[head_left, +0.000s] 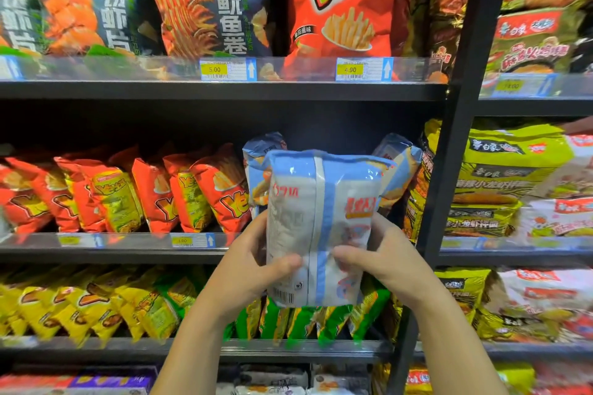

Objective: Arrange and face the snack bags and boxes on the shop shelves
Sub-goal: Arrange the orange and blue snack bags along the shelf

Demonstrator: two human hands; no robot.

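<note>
- Head view: pale blue and white snack bag (321, 218) is held upright in both hands, in front of the middle shelf (128, 253) and clear of its edge.
- Bag's back faces the camera: a vertical seam runs down the centre and a barcode sits at the lower left corner.
- Left hand (247, 269) grips the bag's lower left side. The thumb lies across the back panel and the fingers (258, 232) curl round the left edge, their tips hidden behind the bag.
- Right hand (391, 256) grips the lower right side the same way, thumb pressed on the back panel near the seam and fingers wrapped behind.
- Two like blue bags stand on the middle shelf just behind the held one, one at its left (261, 157) and one at its right (399, 163).
- Left of these on the same shelf: a row of red bags (154, 196), leaning, with some showing yellow back panels.
- Yellow price tag (192, 240) is fixed on that shelf's front rail.
- Shelf below: yellow bags (96, 301) at left, green bags (301, 321) directly under the held bag.
- Shelf above: a large red crisp bag (340, 3) and a dark bag with orange print (205, 0), upright, faces forward.
- Dark upright post (449, 170) divides off the bay at right, which holds green-yellow packs (507, 176). Their print is blurred.
</note>
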